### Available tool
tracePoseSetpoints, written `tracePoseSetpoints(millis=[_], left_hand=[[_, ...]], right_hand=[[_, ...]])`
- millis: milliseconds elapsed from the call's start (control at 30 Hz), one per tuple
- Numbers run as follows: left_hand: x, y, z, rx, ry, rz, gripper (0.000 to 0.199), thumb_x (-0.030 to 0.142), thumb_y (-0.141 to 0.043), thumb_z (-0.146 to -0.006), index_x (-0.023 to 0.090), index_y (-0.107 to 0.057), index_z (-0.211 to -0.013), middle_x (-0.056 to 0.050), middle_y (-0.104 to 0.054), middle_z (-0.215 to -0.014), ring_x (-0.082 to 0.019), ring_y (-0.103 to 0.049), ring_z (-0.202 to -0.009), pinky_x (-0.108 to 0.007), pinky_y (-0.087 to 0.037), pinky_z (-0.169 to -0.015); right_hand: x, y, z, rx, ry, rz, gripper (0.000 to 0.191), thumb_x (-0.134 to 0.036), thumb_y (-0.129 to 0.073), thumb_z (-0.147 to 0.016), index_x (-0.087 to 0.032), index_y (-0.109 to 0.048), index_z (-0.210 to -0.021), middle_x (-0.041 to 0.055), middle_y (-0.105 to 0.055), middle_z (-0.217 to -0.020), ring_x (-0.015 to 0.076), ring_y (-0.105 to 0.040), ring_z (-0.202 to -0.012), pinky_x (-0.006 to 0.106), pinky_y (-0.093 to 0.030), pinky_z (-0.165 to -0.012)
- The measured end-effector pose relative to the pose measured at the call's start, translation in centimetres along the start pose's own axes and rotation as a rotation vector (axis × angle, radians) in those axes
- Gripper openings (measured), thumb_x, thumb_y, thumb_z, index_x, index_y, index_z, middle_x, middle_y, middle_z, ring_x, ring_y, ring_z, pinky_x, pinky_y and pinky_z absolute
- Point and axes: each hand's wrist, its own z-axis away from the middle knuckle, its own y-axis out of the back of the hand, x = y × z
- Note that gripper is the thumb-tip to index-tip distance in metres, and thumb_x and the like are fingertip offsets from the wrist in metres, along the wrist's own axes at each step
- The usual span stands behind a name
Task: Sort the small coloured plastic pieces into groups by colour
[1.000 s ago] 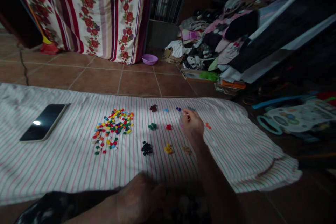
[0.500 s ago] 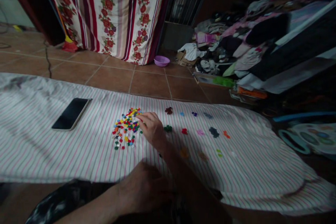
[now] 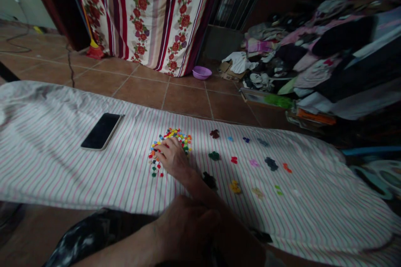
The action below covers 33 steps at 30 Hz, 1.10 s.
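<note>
My right hand (image 3: 172, 157) reaches into a loose pile of small coloured beads (image 3: 175, 133), its thumb and fingers bent close together. At the fingertips there is a dark speck that I cannot make out. Part of the pile is covered by this hand. My left hand (image 3: 186, 225) lies in shadow at the near edge, beside my right forearm; its fingers are too dark to read. Right of the pile sit small single-colour groups: brown beads (image 3: 214, 134), green beads (image 3: 214, 156), black beads (image 3: 209, 180), yellow beads (image 3: 234, 187), red beads (image 3: 234, 159) and dark grey beads (image 3: 271, 164).
A phone (image 3: 102, 132) lies on the striped cloth (image 3: 131, 175) left of the pile. More bead groups, such as pink beads (image 3: 253, 162) and orange beads (image 3: 287, 167), stand farther right. Beyond are a purple basin (image 3: 202, 73), a curtain (image 3: 156, 16) and heaped clothes (image 3: 300, 46).
My right hand has shifted from the pile's right side toward its lower left, over the beads. The whole view has swung slightly left, so things appear farther right.
</note>
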Motion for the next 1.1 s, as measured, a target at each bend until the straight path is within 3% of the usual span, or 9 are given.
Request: tracePoseSetpoints(millis=[133, 333, 667, 767, 900, 1100], left_hand=[[0.0, 0.4, 0.1, 0.05, 0.007, 0.014, 0.008, 0.021, -0.058, -0.084, 0.019, -0.05, -0.083, 0.002, -0.063, -0.067, -0.012, -0.056, -0.056, -0.026, -0.031, -0.048], [-0.1, 1.0, 0.1, 0.014, 0.025, -0.001, 0.012, 0.022, -0.062, -0.08, 0.019, -0.051, -0.081, 0.002, -0.064, -0.067, -0.013, -0.056, -0.056, -0.027, -0.032, -0.048], [-0.2, 0.3, 0.6, 0.119, -0.028, -0.013, 0.009, 0.019, -0.043, -0.092, 0.018, -0.05, -0.086, 0.0, -0.062, -0.065, -0.01, -0.056, -0.055, -0.023, -0.034, -0.048], [-0.5, -0.1, 1.0, 0.109, -0.02, -0.044, 0.01, 0.017, -0.039, -0.094, 0.019, -0.048, -0.089, 0.002, -0.061, -0.064, -0.01, -0.054, -0.051, -0.023, -0.031, -0.046], [-0.6, -0.4, 1.3, -0.002, 0.003, -0.07, 0.009, 0.02, -0.042, -0.096, 0.019, -0.047, -0.088, 0.004, -0.059, -0.063, -0.009, -0.053, -0.05, -0.022, -0.029, -0.046], [-0.4, -0.3, 1.1, -0.085, 0.06, -0.038, 0.015, 0.025, -0.045, -0.096, 0.019, -0.046, -0.082, 0.004, -0.058, -0.062, -0.009, -0.051, -0.051, -0.022, -0.027, -0.047]], right_hand=[[0.2, -0.6, -0.4, -0.008, -0.019, -0.014, 0.01, -0.019, -0.061, -0.089, -0.021, -0.071, -0.092, 0.0058, -0.064, -0.091, 0.0221, -0.052, -0.094, 0.039, -0.043, -0.089], [0.1, -1.0, -0.6, 0.012, -0.034, 0.03, 0.008, -0.019, -0.062, -0.088, -0.02, -0.07, -0.087, 0.0059, -0.064, -0.088, 0.0225, -0.052, -0.091, 0.038, -0.043, -0.085], [-0.5, 0.0, -0.4, 0.077, -0.01, -0.062, 0.013, -0.011, -0.056, -0.084, -0.021, -0.064, -0.086, 0.0032, -0.07, -0.088, 0.0202, -0.057, -0.086, 0.035, -0.044, -0.086], [0.1, 1.1, -0.1, 0.119, -0.031, -0.039, 0.011, -0.013, -0.055, -0.084, -0.02, -0.064, -0.085, 0.0041, -0.07, -0.086, 0.0209, -0.058, -0.086, 0.035, -0.044, -0.085], [1.7, 3.6, 0.8, 0.165, -0.09, 0.017, 0.016, -0.015, -0.05, -0.086, -0.02, -0.065, -0.088, 0.0061, -0.07, -0.087, 0.0217, -0.059, -0.087, 0.036, -0.044, -0.085], [4.2, 8.1, 4.1, 0.226, -0.188, 0.103, 0.018, -0.019, -0.048, -0.087, -0.02, -0.066, -0.088, 0.0064, -0.071, -0.088, 0.0212, -0.061, -0.086, 0.034, -0.046, -0.084]])
